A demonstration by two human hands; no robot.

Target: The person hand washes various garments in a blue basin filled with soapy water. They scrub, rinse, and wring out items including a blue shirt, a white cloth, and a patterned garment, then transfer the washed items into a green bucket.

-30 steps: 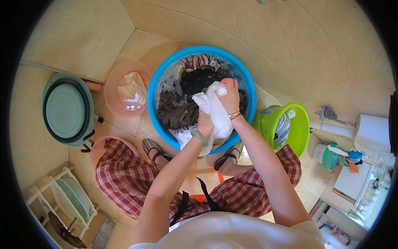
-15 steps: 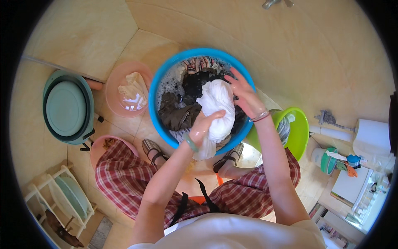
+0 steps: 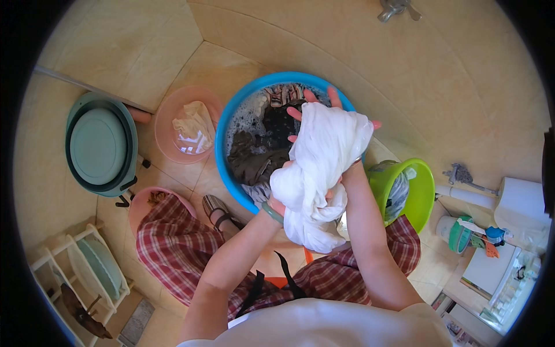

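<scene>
A bunched white cloth [image 3: 324,156] hangs in folds over the near right part of a blue tub [image 3: 227,168]. My left hand [image 3: 277,205] is closed on its lower left side, with most of the fingers hidden in the folds. Behind the upper end, my right hand [image 3: 334,97] has its fingers spread apart, and the cloth drapes across its palm. Sudsy water fills the tub, and dark brown clothing [image 3: 254,165] lies soaking there. A striped piece of fabric [image 3: 283,93] rests at the tub's far side.
Left of the tub sits a pink basin [image 3: 165,136] holding cream cloth [image 3: 195,124]. A smaller pink basin [image 3: 144,208] is by my left knee. On the right stands a lime green bucket [image 3: 426,194]. A folding teal basin [image 3: 98,144] and a white rack [image 3: 69,254] are further left.
The white cloth has been raised and spread, shifting right and toward me. My right hand has gone from beside it to underneath, with fingers showing past its edges.
</scene>
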